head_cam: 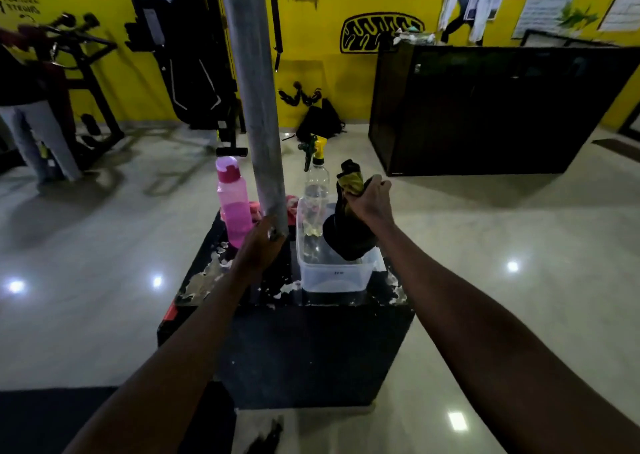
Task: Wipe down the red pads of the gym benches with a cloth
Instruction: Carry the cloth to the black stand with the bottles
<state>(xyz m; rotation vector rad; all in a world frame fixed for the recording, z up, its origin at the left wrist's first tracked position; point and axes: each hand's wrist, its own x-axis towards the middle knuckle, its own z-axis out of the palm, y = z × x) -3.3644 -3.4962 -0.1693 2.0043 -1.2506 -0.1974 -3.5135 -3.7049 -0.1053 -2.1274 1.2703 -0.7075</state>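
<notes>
My right hand [372, 202] grips a dark cloth with a yellow-green patch [348, 225], which hangs down over a clear plastic tub [332, 275]. That tub stands on a black box [294, 346] with a worn, peeling top. My left hand [258, 245] is closed around the lower end of a thick grey metal bar [254, 97] that rises steeply out of frame. A clear spray bottle with a yellow and green trigger [316, 183] stands in the tub's far end. No red bench pad is in view.
A pink water bottle [233, 200] and a pink rag [291, 202] sit on the box. A person [31, 121] stands far left by a machine [83, 83]. A black counter [491, 107] is at the right, a black bag [320, 119] against the yellow wall.
</notes>
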